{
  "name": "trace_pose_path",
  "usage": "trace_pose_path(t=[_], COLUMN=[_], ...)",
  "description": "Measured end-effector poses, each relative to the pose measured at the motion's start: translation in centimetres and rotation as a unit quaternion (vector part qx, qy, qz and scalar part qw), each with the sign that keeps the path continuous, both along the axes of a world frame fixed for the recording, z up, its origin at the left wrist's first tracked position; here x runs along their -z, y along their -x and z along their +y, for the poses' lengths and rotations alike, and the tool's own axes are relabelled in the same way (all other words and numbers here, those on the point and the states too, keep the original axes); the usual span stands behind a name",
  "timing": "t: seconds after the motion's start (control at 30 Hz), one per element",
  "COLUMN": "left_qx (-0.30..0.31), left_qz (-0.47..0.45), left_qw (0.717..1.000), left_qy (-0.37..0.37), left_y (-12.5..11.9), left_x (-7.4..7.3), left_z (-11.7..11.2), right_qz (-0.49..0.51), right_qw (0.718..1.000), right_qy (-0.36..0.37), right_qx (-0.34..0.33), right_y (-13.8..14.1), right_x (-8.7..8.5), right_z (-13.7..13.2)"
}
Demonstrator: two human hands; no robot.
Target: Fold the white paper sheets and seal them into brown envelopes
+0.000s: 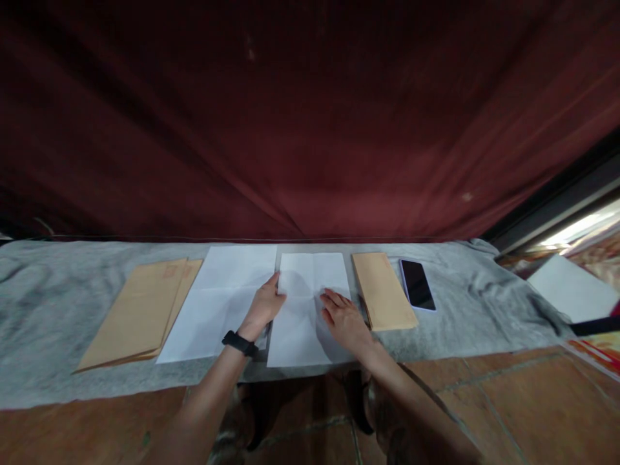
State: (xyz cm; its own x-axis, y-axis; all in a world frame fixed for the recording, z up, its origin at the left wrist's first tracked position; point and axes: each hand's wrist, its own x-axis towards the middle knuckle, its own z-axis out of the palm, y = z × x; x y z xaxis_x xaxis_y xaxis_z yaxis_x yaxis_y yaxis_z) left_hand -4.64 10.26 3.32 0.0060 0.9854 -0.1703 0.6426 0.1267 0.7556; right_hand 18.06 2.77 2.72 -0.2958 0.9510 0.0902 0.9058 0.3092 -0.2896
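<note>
Nearby, brown envelopes [133, 313] [383, 292], hands [264, 305] [346, 321] on paper [298, 332]

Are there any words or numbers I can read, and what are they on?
No words or numbers can be read.
Brown paper stack on the left: faint reddish marks near its far edge, too blurred to read.
White sheets: no writing I can make out.
Phone: dark screen, no readable text.

The curtain [310, 155] at twelve o'clock is dark red, the cloth [477, 303] mottled grey. The paper [303, 316] at six is white, the envelopes [138, 307] at eight tan, the phone [418, 285] at four black with lilac edging.
</note>
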Motion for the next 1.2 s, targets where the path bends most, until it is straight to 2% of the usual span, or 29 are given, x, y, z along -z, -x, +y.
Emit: trace_pose_path(t=[0.17,0.3,0.53,0.8,1.03,1.2], left_qx=[0.01,0.022,-0.014,-0.066,-0.059,-0.041], left_qz=[0.093,0.127,0.088,0.0,-0.002,0.023], left_qw=[0.996,0.992,0.996,0.996,0.997,0.998], left_qy=[-0.004,-0.008,-0.03,-0.059,-0.052,-0.04], left_y=[-0.5,-0.7,-0.5,0.3,-0.3,-0.1], left_x=[-1.0,-1.3,-1.1,-0.3,0.2,0.0], left_z=[0.3,0.0,-0.3,-0.6,0.3,0.5], right_qz=[-0.034,-0.024,-0.016,-0.02,-0.003,0.003], right_qw=[0.999,1.0,1.0,0.998,0.998,0.999], right_qy=[0.019,0.011,-0.021,-0.024,-0.03,-0.038], right_qx=[0.012,0.012,0.017,0.054,0.047,0.015], right_y=[0.3,0.2,-0.2,-0.7,-0.3,0.3], right_x=[-0.1,0.2,0.9,0.7,0.4,0.6], right_z=[-0.2,0.0,1.3,2.3,2.1,1.4])
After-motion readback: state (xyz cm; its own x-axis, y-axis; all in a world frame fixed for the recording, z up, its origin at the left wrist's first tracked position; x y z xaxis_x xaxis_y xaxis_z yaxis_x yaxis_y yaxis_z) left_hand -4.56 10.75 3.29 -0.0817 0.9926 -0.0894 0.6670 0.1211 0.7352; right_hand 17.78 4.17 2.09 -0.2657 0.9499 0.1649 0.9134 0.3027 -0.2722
